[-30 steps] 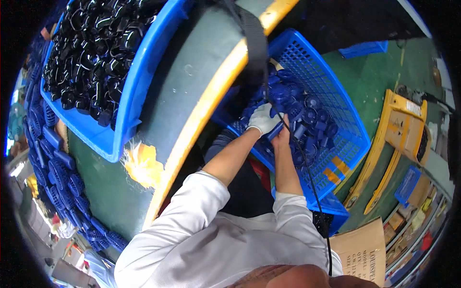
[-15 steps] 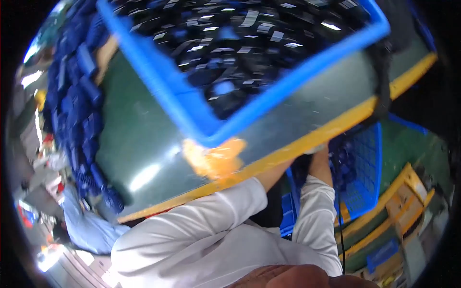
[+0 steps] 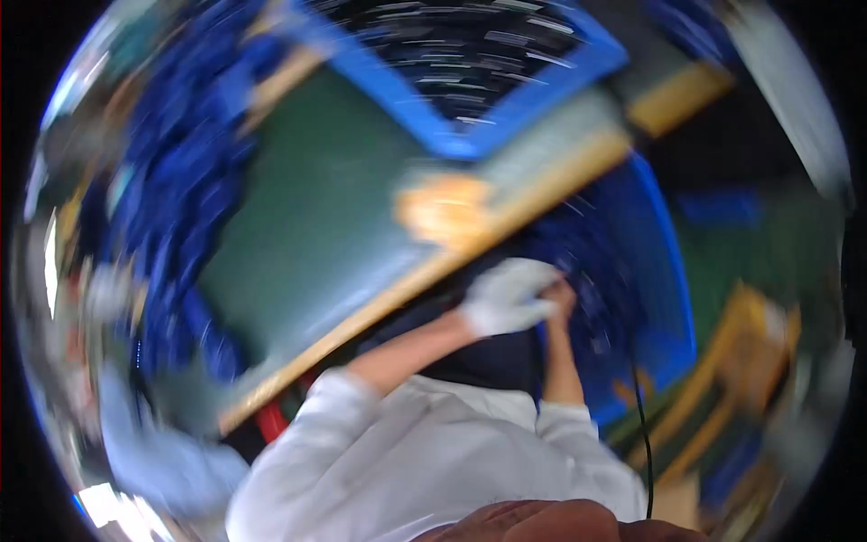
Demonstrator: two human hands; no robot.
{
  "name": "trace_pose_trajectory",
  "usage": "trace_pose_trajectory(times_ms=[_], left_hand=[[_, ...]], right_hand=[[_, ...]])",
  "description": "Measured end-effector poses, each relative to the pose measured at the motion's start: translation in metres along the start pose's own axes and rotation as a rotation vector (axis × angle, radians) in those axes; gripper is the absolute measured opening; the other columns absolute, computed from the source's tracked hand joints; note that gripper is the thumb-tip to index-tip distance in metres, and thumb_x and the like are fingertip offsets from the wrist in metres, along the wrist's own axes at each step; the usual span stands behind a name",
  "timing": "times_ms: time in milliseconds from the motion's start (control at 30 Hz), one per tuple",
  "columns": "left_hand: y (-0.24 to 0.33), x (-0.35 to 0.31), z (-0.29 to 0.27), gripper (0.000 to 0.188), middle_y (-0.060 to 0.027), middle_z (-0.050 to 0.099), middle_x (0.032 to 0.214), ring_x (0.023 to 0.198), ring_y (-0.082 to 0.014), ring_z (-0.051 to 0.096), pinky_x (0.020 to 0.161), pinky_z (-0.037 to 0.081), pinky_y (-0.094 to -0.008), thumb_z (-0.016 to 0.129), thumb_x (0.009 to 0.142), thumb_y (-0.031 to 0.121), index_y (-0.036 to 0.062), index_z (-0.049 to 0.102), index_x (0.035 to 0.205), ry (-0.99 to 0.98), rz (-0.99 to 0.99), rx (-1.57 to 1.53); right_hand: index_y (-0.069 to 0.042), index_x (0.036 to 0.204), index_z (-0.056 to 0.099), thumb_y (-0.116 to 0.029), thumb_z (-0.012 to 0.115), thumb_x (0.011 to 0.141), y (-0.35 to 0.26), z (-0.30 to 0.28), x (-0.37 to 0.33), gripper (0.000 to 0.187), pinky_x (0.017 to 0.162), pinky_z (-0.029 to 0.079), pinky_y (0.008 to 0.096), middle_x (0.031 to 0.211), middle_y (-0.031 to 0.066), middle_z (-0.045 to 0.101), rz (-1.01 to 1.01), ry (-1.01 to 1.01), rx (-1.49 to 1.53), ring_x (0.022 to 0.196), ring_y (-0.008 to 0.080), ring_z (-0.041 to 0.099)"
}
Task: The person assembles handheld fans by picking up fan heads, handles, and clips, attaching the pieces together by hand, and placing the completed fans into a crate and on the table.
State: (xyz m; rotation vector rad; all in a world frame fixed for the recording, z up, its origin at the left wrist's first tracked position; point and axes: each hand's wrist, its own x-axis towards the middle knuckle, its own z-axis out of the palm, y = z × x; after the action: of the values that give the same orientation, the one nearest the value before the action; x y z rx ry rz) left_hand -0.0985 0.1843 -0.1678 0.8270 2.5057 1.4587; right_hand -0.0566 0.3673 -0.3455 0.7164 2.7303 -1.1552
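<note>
In the head view my left hand (image 3: 513,296), in a white glove, is at the middle, below the table's yellow edge. Its fingers curl toward my bare right hand (image 3: 561,301), and the two meet or overlap. The right hand looks closed too; motion blur hides whatever either of them may hold. Just right of both hands is a blue plastic crate (image 3: 675,271) with dark blue parts (image 3: 591,262) inside, smeared by the movement.
Above, on the green-topped table (image 3: 307,208), stands another blue crate (image 3: 452,144) full of dark pieces. Many blue parts (image 3: 181,199) are heaped along the left. An orange patch (image 3: 444,210) marks the table near its edge. A black cable (image 3: 645,443) hangs at lower right, by a yellow frame (image 3: 722,370).
My hands have come up out of the lower crate and together, showing the white glove. The view has shifted, so the table crate appears higher and smaller.
</note>
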Motion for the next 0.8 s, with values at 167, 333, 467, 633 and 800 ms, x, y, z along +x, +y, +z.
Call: trace_pose_trajectory(times_ms=[167, 333, 467, 633, 800], left_hand=[[0.050, -0.164, -0.124, 0.027, -0.0206, 0.062, 0.109, 0.103, -0.0392, 0.059, 0.092, 0.047, -0.0488, 0.061, 0.088, 0.019, -0.0003, 0.059, 0.108, 0.565, 0.108, 0.281], [0.093, -0.220, -0.239, 0.053, -0.0209, 0.052, 0.130, 0.116, -0.0304, 0.054, 0.101, 0.042, -0.0403, 0.062, 0.093, 0.032, -0.0060, 0.051, 0.127, 0.731, 0.294, 1.146], [0.013, -0.339, -0.333, 0.075, -0.0205, 0.050, 0.135, 0.122, -0.0332, 0.050, 0.104, 0.039, -0.0411, 0.059, 0.087, 0.054, -0.0033, 0.045, 0.134, 0.567, -0.203, 1.016], [0.008, -0.344, -0.323, 0.078, -0.0213, 0.044, 0.140, 0.129, -0.0366, 0.043, 0.108, 0.034, -0.0414, 0.045, 0.093, 0.060, -0.0012, 0.040, 0.140, 0.383, -0.332, 1.028], [0.065, -0.273, -0.247, 0.071, -0.0251, 0.046, 0.138, 0.126, -0.0384, 0.045, 0.106, 0.035, -0.0422, 0.046, 0.096, 0.052, -0.0049, 0.042, 0.138, 0.423, -0.231, 0.954]], right_hand=[[-0.001, 0.097, 0.068, -0.028, 0.066, 0.082, 0.010, 0.035, -0.053, 0.031, 0.078, 0.050, 0.0457, 0.092, 0.0173, 0.062, -0.121, 0.231, 0.000, 0.091, 0.0364, 0.061], [-0.001, 0.095, 0.069, -0.021, 0.067, 0.077, 0.018, -0.008, -0.077, 0.027, 0.085, 0.046, 0.0480, 0.097, 0.0212, 0.060, -0.028, 0.184, 0.041, 0.099, 0.0377, 0.057], [0.002, 0.098, 0.067, -0.022, 0.068, 0.076, 0.002, -0.014, -0.093, 0.033, 0.080, 0.050, 0.0466, 0.099, 0.0209, 0.064, -0.037, 0.256, 0.158, 0.094, 0.0387, 0.062], [0.002, 0.095, 0.068, -0.023, 0.066, 0.078, -0.016, -0.028, -0.110, 0.030, 0.073, 0.051, 0.0449, 0.084, 0.0196, 0.068, -0.075, 0.128, 0.284, 0.082, 0.0367, 0.066], [0.002, 0.080, 0.066, -0.021, 0.066, 0.072, -0.036, -0.032, -0.108, 0.024, 0.075, 0.051, 0.0491, 0.082, 0.0263, 0.065, -0.087, 0.140, 0.382, 0.083, 0.0430, 0.064]])
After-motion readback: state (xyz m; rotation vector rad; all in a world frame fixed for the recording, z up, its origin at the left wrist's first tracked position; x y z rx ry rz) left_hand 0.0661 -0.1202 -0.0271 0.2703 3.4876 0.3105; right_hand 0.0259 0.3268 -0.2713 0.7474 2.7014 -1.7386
